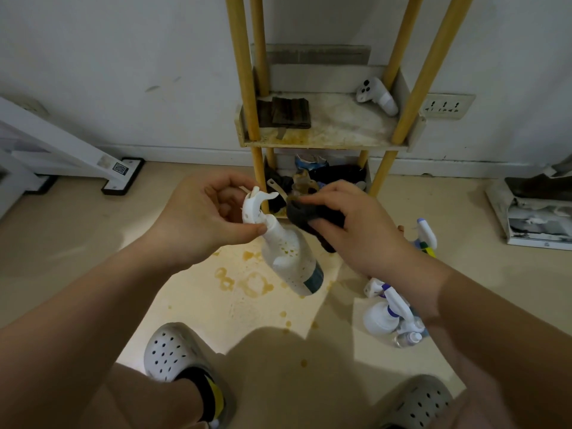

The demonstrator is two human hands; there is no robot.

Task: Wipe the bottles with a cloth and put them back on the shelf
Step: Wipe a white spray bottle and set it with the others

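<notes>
L hand (210, 218) grips the white spray bottle (291, 258) at its neck, thumb & fingers curled round just under the trigger head. It holds the bottle in the air in front of the shelf (325, 140), below the shelf's open tier. Bottle is tilted, head toward the shelf's left posts, base w/ dark label pointing away from the shelf; body is speckled w/ yellowish spots. R hand (349, 224) clutches a dark grey cloth (309, 222), fingers wrapped over it, cloth bunched vs the bottle's shoulder on the side facing the shelf.

On the shelf's open tier: a folded dark rag (284, 113) by the front-left post, a white controller (376, 96) in the back-right corner; tier surface stained yellow-brown. Shelf's btm tier is crammed w/ dark clutter, items can't be told apart. More spray bottles (390, 311) stand on the floor in front of the shelf, off to its right side as seen, w/ one blue-tipped bottle (425, 233) nearer the shelf. Ring-shaped stains (247, 283) mark the floor straight in front of the shelf. Wall socket (445, 106) sits just right of the shelf. White clogs (173, 351) are farthest from the shelf
</notes>
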